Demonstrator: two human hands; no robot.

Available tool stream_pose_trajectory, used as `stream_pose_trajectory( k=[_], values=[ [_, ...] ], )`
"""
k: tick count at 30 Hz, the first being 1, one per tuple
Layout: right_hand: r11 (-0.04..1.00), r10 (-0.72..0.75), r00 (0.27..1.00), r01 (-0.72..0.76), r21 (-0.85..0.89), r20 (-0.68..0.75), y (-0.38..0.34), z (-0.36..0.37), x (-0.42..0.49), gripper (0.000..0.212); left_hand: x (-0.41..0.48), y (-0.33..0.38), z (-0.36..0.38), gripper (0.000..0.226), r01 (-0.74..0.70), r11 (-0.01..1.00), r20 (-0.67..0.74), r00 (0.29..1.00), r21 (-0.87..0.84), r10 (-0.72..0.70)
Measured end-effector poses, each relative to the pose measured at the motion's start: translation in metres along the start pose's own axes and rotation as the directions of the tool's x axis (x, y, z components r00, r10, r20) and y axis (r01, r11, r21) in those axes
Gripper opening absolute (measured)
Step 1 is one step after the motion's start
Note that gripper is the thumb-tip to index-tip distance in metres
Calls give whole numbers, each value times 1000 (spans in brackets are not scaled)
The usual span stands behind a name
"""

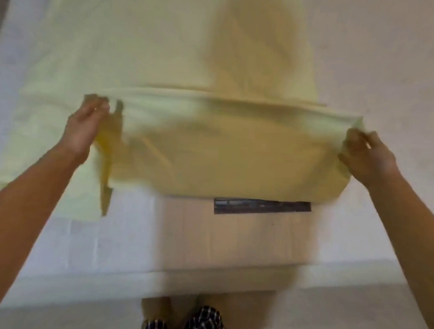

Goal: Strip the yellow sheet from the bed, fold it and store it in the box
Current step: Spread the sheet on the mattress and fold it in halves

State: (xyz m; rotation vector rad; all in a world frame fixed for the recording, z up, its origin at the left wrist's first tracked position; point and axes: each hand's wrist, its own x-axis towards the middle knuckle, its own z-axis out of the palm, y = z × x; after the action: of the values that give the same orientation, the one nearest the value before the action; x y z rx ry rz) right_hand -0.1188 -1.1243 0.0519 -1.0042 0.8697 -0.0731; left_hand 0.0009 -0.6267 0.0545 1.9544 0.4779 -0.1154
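Note:
The yellow sheet (166, 61) lies spread over the white mattress (392, 60), its near part lifted and stretched between my hands. My left hand (86, 127) grips the sheet's left end, with a corner dangling below it. My right hand (367, 157) pinches the right end. The raised fold sags in the middle and is blurred. A flat cardboard box (245, 231) with a dark label strip rests on the mattress just under the fold, partly covered by it.
The mattress's near edge (104, 281) runs across the lower frame. Below it are the floor and my legs in checked trousers (202, 324). A dark strip of floor shows at the far left.

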Motion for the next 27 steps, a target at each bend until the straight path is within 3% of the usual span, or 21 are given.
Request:
stream_pose_trajectory(
  k=[2,4,7,8,10,12,13,16,18,21,24,27],
  values=[
    [978,-21,999,10,-207,-51,-9,32,20,29,31,6,5,47,-67,977,164,986,201,34],
    [912,-101,989,48,-406,-110,7,48,31,22,32,-9,3,50,-151,896,184,980,418,80],
    [838,-152,948,-26,-545,-278,70,43,19,45,-4,-68,-7,46,-154,835,150,985,528,87],
    [842,-114,920,-111,-528,-375,96,35,11,41,-21,-92,-10,48,-113,830,136,990,547,46],
    [843,128,867,-351,-407,-482,146,27,-11,31,-48,-134,-17,59,-40,794,119,992,606,-40],
    [807,407,822,-528,-263,-399,183,37,-21,37,-57,-163,-17,70,-35,719,111,992,694,-59],
    [812,465,823,-543,-214,-325,196,48,-21,40,-56,-171,-16,73,-58,685,115,993,726,-38],
    [904,411,881,-428,-24,-233,219,86,-6,48,-42,-179,-7,80,-97,653,100,994,751,32],
    [936,335,886,-352,4,-321,225,102,4,58,-34,-177,-2,85,-78,651,53,997,755,57],
    [945,241,860,-314,-94,-449,232,94,-1,57,-31,-173,1,91,-72,616,5,994,785,111],
    [939,218,855,-315,-136,-471,234,50,-23,39,-44,-173,-3,88,-134,537,91,990,833,106],
    [913,229,791,-377,-158,-568,225,-9,-49,51,-88,-184,-1,82,-252,523,256,964,814,66]
  ],
)
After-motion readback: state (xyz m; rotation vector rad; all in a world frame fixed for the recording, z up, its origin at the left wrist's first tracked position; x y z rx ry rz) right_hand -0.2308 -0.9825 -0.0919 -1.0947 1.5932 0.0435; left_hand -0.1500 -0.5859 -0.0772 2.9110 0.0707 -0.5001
